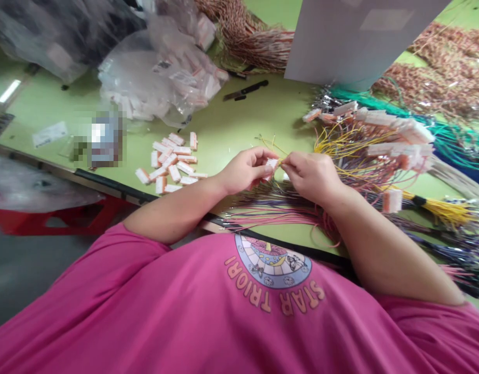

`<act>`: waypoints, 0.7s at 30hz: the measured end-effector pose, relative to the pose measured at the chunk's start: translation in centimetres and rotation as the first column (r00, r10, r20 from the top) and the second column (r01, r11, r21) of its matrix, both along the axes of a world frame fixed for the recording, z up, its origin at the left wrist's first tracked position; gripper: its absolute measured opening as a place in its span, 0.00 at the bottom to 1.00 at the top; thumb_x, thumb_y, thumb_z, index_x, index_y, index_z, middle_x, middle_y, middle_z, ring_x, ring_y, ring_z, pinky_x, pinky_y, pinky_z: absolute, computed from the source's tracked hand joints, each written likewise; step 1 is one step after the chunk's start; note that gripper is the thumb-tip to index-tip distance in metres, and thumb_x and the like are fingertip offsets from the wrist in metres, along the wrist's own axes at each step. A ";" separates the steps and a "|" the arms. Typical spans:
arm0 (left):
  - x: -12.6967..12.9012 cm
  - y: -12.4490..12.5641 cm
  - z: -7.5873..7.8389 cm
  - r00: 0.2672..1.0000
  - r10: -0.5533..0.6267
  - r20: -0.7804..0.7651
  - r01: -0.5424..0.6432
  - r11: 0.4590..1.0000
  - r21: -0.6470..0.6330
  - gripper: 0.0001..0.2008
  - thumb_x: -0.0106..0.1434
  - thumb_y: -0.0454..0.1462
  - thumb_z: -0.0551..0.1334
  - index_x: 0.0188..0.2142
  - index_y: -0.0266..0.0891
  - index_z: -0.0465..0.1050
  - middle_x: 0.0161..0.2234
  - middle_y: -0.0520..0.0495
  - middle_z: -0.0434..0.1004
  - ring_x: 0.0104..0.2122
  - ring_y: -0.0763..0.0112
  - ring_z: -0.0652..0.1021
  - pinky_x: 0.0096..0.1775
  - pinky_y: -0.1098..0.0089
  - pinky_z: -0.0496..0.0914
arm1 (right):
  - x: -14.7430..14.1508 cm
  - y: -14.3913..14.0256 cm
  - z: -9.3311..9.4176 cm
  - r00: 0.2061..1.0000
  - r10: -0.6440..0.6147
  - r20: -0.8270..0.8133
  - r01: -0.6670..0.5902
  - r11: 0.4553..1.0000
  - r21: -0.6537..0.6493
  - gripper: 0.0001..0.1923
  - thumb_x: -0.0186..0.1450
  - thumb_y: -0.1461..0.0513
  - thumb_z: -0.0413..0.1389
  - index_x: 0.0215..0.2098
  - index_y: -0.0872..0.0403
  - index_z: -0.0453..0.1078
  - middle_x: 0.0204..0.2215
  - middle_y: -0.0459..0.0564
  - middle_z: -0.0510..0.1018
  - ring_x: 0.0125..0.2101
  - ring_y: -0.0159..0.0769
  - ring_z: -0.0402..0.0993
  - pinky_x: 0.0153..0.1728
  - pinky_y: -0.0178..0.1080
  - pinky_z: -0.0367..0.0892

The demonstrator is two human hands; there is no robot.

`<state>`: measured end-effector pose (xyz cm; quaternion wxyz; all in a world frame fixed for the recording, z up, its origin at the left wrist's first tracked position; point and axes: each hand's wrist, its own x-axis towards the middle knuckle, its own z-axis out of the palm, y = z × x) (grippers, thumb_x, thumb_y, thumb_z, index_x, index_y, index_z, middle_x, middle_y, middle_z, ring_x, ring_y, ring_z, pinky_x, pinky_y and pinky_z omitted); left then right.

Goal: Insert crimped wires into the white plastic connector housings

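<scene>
Between the thumb and fingers of my left hand (250, 167) is a small white connector housing (272, 165). My right hand (312, 174) is closed in a pinch on a yellow wire (281, 161), right at the connector's edge. The wire's tip is hidden by the fingers. Loose pink and dark wires (274, 214) with bare metal ends lie on the table just below both hands. To the left of my left hand, several white-and-orange connector housings (171, 161) are scattered in a loose heap.
Wired connectors (395, 127) with yellow and pink leads pile up on the right, near green wires (449, 137). A plastic bag of housings (165, 72) stands at the back left. A black-handled knife (247, 90) lies behind my hands. A grey panel (352, 41) rises at the back.
</scene>
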<state>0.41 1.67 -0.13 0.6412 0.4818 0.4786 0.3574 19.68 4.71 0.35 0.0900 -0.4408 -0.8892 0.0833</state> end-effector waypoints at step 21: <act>-1.4 0.1 0.9 0.966 0.045 -0.253 -0.031 0.998 0.059 0.12 0.65 0.37 0.61 0.48 0.37 0.67 0.28 0.54 0.72 0.18 0.83 0.66 0.19 0.79 0.61 | 0.7 -1.7 3.5 0.858 0.215 0.467 -0.163 0.975 -0.149 0.14 0.65 0.69 0.50 0.36 0.58 0.79 0.34 0.60 0.83 0.36 0.46 0.80 0.33 0.41 0.61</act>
